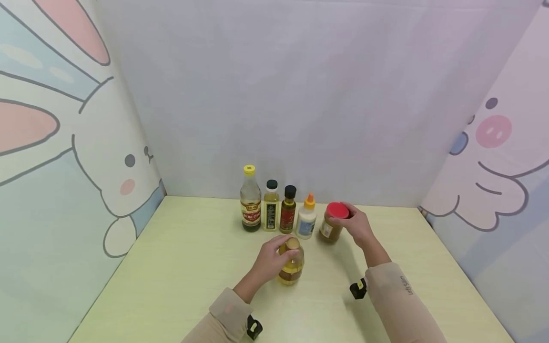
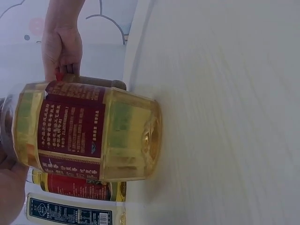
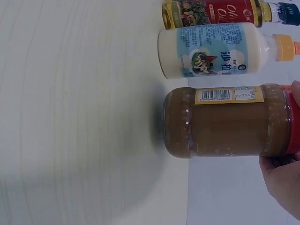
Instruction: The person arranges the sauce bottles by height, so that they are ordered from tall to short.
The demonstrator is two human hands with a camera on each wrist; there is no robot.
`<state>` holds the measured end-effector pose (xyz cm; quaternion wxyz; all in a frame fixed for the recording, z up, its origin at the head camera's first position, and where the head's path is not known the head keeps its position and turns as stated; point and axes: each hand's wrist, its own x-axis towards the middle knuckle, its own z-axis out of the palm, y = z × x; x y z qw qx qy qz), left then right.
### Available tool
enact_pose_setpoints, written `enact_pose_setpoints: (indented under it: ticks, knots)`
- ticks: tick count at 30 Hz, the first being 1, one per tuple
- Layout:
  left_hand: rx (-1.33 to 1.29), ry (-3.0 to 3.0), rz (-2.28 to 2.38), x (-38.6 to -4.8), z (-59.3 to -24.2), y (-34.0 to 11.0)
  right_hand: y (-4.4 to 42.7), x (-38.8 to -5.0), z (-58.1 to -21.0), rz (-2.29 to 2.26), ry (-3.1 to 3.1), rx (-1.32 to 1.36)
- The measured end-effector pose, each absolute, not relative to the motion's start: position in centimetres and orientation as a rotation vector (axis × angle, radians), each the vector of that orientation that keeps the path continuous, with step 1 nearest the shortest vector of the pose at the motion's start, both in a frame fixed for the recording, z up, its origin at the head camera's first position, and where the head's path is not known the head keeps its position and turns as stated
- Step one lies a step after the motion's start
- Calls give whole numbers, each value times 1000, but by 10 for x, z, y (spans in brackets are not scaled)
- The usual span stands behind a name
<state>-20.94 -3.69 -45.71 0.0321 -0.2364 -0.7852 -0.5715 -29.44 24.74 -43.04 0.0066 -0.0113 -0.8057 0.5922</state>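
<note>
My left hand (image 1: pixel 269 261) grips a cooking oil bottle (image 1: pixel 290 275) around its neck, just below the tan cap. A dark red label wraps this bottle (image 2: pixel 75 119), and clear yellow oil shows through it in the left wrist view. Farther back and to the right, my right hand (image 1: pixel 359 226) holds a jar of brown spread (image 1: pixel 329 232) by its red lid (image 1: pixel 337 210). In the right wrist view the jar (image 3: pixel 225 124) shows a barcode label. Whether its base touches the table cannot be told. Nearest to it stands a white salad dressing squeeze bottle (image 1: pixel 306 224).
Left of the dressing, in a row near the back wall (image 1: pixel 279 95), stand an olive oil bottle (image 1: pixel 288 214), a pale oil bottle (image 1: pixel 270 209) and a tall yellow-capped bottle (image 1: pixel 250 205). Cartoon-printed panels (image 1: pixel 107 166) border the pale yellow table (image 1: pixel 180 267).
</note>
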Motion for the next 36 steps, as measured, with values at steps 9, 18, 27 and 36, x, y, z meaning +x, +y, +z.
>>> enact_pose_setpoints:
  ticks: [9,18,27,36]
  knots:
    - [-727,-2420,-1745,-208,-456,-37,265,-291,-432,1858,-2537,-86]
    - [-730,-2416,-1753,-209,-456,-37,280,-287,-433,1828,-2543,-75]
    - [-748,-2413,-1739,-209,-453,-38,291,-281,-434,1834,-2529,-105]
    - [-743,-2415,-1741,-209,-453,-38,301,-280,-435,1857,-2524,-98]
